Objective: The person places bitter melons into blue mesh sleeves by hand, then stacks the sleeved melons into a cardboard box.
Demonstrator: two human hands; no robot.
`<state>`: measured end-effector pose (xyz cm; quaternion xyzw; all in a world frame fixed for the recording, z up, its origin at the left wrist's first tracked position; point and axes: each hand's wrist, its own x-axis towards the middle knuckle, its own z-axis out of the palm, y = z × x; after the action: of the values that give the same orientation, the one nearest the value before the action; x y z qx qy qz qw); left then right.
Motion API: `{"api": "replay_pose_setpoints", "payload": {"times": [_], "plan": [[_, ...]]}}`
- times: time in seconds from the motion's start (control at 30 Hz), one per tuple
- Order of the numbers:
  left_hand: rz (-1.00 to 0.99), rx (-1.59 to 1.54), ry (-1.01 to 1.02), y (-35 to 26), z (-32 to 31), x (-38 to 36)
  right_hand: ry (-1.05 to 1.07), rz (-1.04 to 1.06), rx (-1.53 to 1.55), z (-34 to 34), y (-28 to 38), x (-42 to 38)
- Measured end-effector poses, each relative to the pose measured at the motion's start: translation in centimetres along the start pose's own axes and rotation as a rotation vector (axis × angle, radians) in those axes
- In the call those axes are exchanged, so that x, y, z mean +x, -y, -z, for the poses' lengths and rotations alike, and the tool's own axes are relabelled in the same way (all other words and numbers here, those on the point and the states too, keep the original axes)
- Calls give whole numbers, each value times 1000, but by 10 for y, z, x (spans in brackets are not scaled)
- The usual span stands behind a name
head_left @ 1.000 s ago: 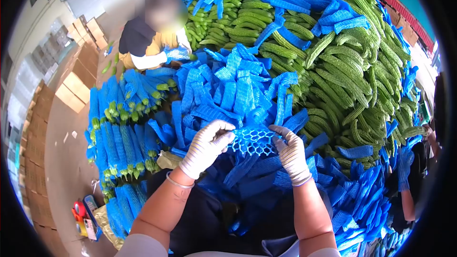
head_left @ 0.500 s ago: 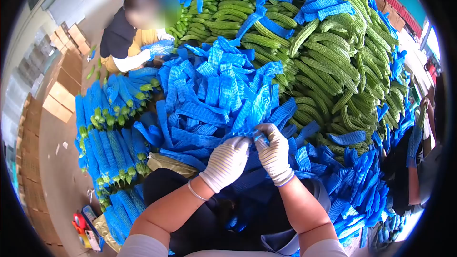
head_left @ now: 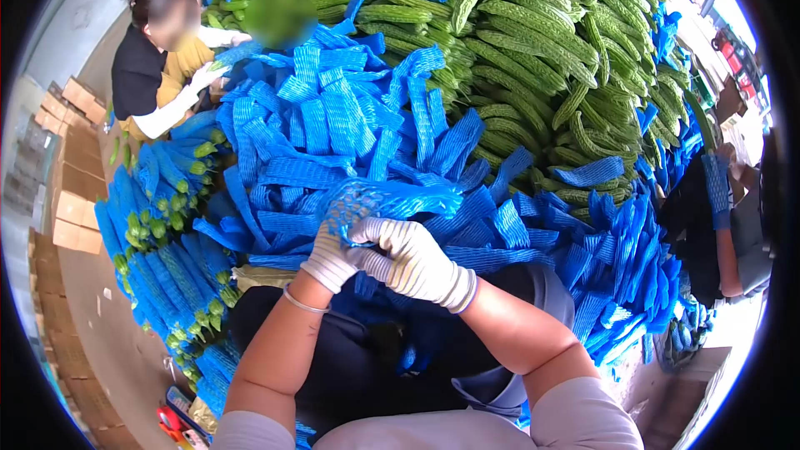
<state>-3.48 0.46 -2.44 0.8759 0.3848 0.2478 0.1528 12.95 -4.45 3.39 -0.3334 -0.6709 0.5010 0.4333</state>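
Observation:
A blue foam net sleeve (head_left: 408,199) is stretched over the fingers of my left hand (head_left: 335,237), and its loose end points right. Those gloved fingers show only partly through the mesh. My right hand (head_left: 417,260), in a striped white glove, is closed on the sleeve's edge beside the left hand. Beneath and beyond both hands lies a heap of blue net sleeves (head_left: 333,121). Long, bumpy green bitter melons (head_left: 533,42) are piled behind it.
Net-covered bitter melons (head_left: 179,275) lie stacked in rows at the left. A co-worker (head_left: 146,67) sits beyond them, hands on a blue sleeve. Another person's arm (head_left: 727,262) shows at the right. Cardboard boxes (head_left: 79,200) line the left side.
Both hands have moved left and slightly lower in view, and the sleeve now covers my left hand's fingers. The view has shifted, so the piles appear further left and higher.

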Motion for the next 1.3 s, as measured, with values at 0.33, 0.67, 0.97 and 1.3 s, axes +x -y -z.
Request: {"api": "replay_pose_setpoints", "payload": {"times": [0.33, 0.67, 0.97, 1.3], "plan": [[97, 99, -32, 11, 18, 4, 59, -27, 397, -11, 3, -3], [286, -1777, -97, 31, 5, 49, 193, -179, 226, -31, 10, -20], [618, -1564, -103, 3, 9, 59, -257, -236, -342, 131, -57, 30], [1004, -1766, 82, 71, -65, 7, 37, -1060, -1164, 255, -274, -3]]}}
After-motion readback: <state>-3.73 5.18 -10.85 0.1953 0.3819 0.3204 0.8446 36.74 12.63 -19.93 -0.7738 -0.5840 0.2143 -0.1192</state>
